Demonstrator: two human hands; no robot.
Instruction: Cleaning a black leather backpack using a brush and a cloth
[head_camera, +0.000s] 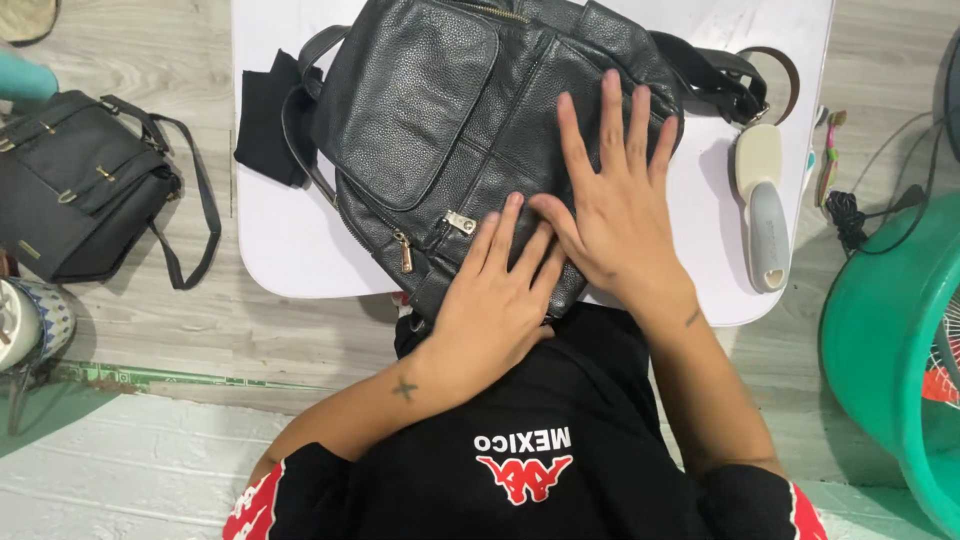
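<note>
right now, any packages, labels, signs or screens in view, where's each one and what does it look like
No packages, signs or screens in view.
Printed mark on the person's black shirt: bottom centre, below the forearms; a row of white letters over a red emblem.
Small metal tag on the black leather backpack: near its lower front zip, just left of the left hand; rectangular, silver, too small to read.

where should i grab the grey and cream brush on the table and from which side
Grip the brush by its long grey handle, the end nearest the person, coming from the right. It lies flat with the cream head pointing away, and the right hand is closest.
</note>
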